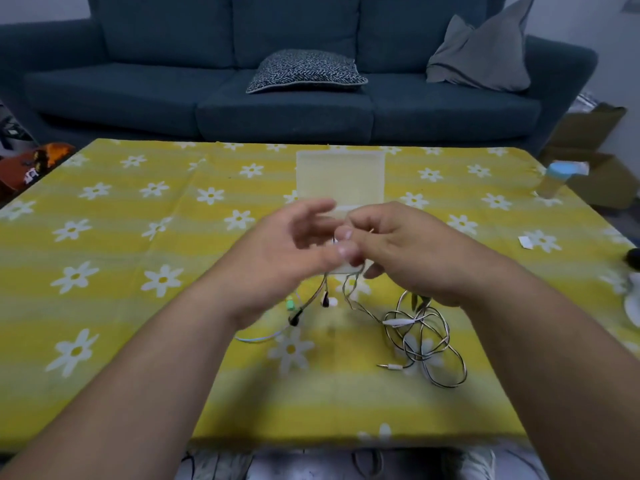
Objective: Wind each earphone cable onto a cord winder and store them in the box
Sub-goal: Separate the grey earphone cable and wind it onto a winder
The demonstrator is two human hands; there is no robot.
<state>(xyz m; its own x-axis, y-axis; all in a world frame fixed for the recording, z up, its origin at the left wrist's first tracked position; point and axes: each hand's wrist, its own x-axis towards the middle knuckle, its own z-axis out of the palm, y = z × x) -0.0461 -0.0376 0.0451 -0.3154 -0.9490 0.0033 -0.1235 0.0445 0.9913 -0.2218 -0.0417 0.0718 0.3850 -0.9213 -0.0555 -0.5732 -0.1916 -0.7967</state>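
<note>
Fingers of the right hand (408, 251) curl round the pale cord winder (348, 270), seemingly steadying it for winding; the left hand (277, 251) has its fingers spread, blurred. Just beyond stands the box (341, 174). Near right a loose earphone cable (426, 341) lies tangled; earbuds (329, 301) dangle below the winder.

Over a yellow daisy tablecloth (138, 237), the right hand (408, 247) grips a white cord winder (348, 269) while the left hand (287, 244), fingers loosely spread and blurred, sets its thumb against it, a cable (426, 341) trailing down onto the cloth before a clear box (341, 174).
</note>
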